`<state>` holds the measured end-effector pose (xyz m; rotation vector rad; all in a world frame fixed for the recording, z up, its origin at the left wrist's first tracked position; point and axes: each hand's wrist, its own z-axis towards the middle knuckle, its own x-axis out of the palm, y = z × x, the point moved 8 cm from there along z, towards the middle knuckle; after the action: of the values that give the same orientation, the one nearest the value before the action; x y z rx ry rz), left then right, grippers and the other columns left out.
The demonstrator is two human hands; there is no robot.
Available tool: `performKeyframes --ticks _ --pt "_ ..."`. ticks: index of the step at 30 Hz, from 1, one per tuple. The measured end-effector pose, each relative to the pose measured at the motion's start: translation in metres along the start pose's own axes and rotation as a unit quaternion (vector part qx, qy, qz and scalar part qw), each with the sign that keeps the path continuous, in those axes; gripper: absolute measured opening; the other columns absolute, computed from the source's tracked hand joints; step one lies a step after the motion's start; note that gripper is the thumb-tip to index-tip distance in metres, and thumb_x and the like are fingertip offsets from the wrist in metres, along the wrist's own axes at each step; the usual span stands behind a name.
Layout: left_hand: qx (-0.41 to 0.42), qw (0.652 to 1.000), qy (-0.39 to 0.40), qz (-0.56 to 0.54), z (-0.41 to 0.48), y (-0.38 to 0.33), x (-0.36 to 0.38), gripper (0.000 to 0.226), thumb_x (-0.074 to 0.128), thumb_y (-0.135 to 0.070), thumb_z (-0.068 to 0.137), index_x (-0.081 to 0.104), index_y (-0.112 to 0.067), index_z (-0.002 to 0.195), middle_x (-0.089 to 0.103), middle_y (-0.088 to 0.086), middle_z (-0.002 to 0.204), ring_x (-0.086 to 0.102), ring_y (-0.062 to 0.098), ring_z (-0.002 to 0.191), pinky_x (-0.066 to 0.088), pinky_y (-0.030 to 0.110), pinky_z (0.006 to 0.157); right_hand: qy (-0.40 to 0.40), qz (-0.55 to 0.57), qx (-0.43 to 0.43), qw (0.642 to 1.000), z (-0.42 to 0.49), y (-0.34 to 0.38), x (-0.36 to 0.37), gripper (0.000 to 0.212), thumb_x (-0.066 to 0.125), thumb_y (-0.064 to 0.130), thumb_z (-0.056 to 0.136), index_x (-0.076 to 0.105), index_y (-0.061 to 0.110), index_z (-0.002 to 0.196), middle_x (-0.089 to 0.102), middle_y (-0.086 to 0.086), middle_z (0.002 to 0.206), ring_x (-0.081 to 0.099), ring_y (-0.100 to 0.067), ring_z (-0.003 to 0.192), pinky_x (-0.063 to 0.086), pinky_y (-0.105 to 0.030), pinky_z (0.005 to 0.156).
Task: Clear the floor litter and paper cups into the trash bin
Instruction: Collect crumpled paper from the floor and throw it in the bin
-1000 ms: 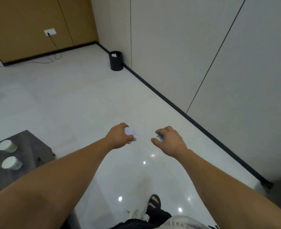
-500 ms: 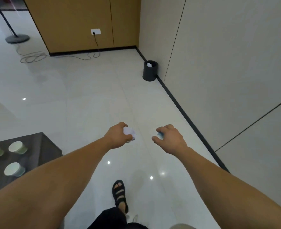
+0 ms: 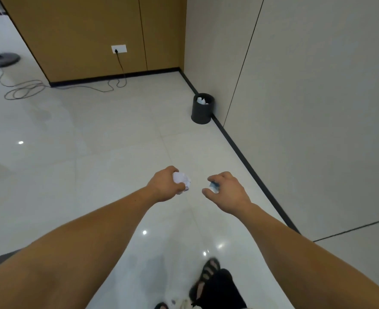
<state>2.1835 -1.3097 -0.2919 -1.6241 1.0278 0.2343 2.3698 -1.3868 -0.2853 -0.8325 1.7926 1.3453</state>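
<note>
Floor (image 3: 95,175) — left hand (image 3: 164,186) grips wad (image 3: 180,179), right hand (image 3: 229,191) scrap (image 3: 214,187).

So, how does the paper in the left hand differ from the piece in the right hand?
The crumpled paper ball in the left hand is plain white; the scrap in the right hand shows blue marks. The crumpled paper ball looks bigger and bulges out of its hand; the scrap is mostly hidden by its hand. Both are held above the floor, well short of the black trash bin.
</note>
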Motion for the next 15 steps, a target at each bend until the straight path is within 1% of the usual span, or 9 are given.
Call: performKeyframes --ticks 3,7,11,15 --pt "-0.008 1.000 -0.004 0.008 0.064 -0.016 -0.011 0.047 0.071 -0.033 0.076 0.052 -0.020 0.117 0.061 0.000 0.106 0.058 0.019 0.092 0.050 0.029 0.073 0.013 -0.006 -0.011 1.000 0.067 -0.009 -0.009 0.052 0.060 0.050 0.086 0.055 0.026 0.132 0.047 0.003 0.132 0.050 -0.016 0.117 0.047 -0.032 0.095" --pt "-0.021 1.000 -0.018 0.004 0.144 -0.048 -0.036 0.046 0.070 -0.033 0.078 0.051 -0.020 0.118 0.061 0.001 0.108 0.058 0.018 0.092 0.046 0.027 0.069 0.008 0.001 -0.024 1.000 0.160 -0.019 -0.041 0.052 0.060 0.051 0.086 0.055 0.028 0.131 0.046 0.004 0.132 0.049 -0.016 0.118 0.046 -0.031 0.094" --pt "-0.034 0.998 -0.050 0.002 0.214 -0.079 -0.071 0.048 0.070 -0.034 0.078 0.052 -0.019 0.120 0.060 0.002 0.112 0.058 0.021 0.098 0.050 0.030 0.076 0.018 -0.011 -0.047 0.999 0.249 -0.022 -0.079 0.051 0.059 0.052 0.086 0.055 0.027 0.131 0.046 0.004 0.132 0.048 -0.016 0.118 0.045 -0.031 0.096" --pt "-0.045 0.998 -0.054 0.004 0.281 -0.093 -0.094 0.049 0.069 -0.034 0.079 0.051 -0.018 0.122 0.058 0.004 0.115 0.057 0.022 0.099 0.049 0.030 0.076 0.011 -0.010 -0.055 0.998 0.329 -0.020 -0.105 0.051 0.061 0.051 0.086 0.056 0.026 0.131 0.047 0.002 0.130 0.048 -0.018 0.118 0.044 -0.033 0.098"
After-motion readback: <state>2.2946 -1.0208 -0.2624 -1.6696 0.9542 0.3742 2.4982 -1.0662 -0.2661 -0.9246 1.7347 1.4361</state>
